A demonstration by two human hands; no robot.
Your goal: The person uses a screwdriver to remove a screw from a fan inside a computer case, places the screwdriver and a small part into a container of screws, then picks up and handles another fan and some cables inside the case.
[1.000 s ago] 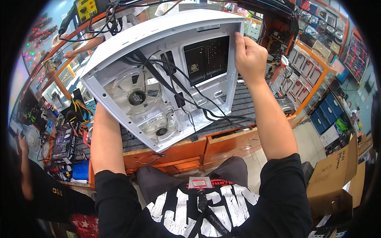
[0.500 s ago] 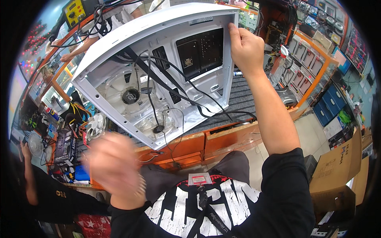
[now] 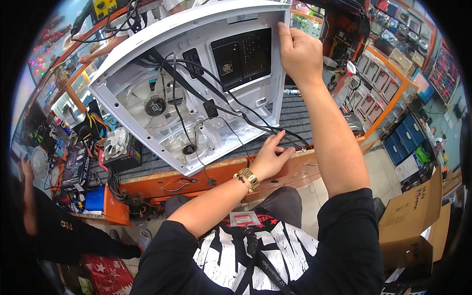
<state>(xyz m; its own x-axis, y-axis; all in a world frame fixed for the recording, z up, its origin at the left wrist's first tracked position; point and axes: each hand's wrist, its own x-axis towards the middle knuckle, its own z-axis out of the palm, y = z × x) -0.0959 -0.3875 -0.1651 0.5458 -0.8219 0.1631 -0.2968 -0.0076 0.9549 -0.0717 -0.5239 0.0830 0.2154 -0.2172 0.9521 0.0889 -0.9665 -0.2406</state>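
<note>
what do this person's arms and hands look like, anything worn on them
Black short sleeves end near the elbows. The left hand and right hand are gloveless. A gold-coloured metal link band circles the left wrist, with a thinner bracelet with dark details beside it; nothing shows on the right wrist.

An open brown cardboard box [image 3: 409, 214] stands at right, near dark-blue plastic drawers [image 3: 413, 130]; a round white fan [image 3: 39, 163] sits far left.
</note>
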